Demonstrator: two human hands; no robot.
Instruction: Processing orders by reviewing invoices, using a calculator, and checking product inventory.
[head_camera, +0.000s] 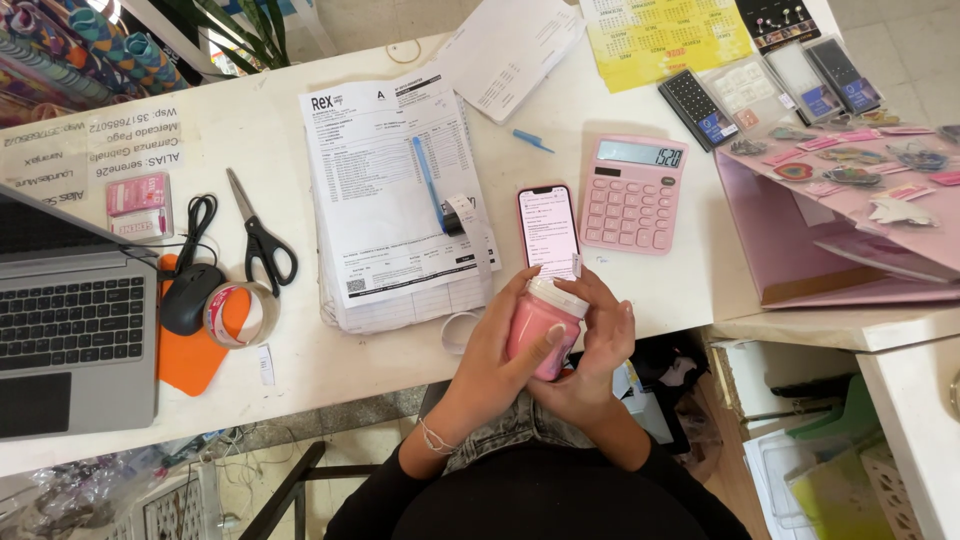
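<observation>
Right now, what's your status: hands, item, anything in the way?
Left hand and right hand both grip the pink white-lidded plastic jar. Pink-cased smartphone lies just beyond it on the desk.

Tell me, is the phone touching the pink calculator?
Apart. The head view shows a strip of white desk between the phone and the calculator.

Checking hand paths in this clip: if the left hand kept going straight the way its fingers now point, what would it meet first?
The left hand, wrapped around the pink jar, points up-right toward the right hand, so probably the jar, then that hand. Depth is unclear.
</observation>
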